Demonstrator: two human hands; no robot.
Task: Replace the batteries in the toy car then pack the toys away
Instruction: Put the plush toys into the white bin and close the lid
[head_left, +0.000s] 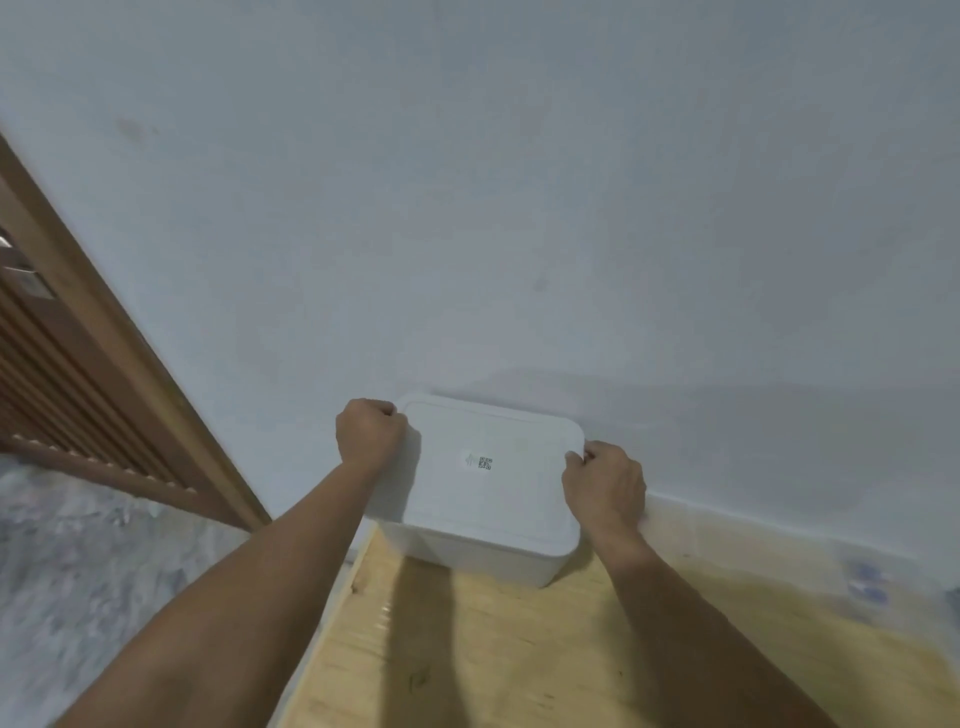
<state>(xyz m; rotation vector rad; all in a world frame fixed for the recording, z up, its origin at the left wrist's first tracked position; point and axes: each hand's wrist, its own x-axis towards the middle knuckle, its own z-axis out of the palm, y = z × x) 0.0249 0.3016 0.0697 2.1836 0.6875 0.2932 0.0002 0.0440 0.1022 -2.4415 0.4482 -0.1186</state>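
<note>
A white plastic storage box (488, 499) with its lid on stands at the far end of a light wooden table (519, 649), against the wall. A small label with a QR code sits in the middle of the lid. My left hand (369, 431) grips the box's left edge and my right hand (605, 480) grips its right edge, fingers curled over the lid's rim. The box's contents are hidden. No toy car or batteries show.
A pale wall (519, 208) rises right behind the box. A brown slatted wooden door (62, 374) stands at the left. Grey mottled floor (104, 571) lies below the table's left edge. A small bluish blurred thing (865, 582) lies at the table's right.
</note>
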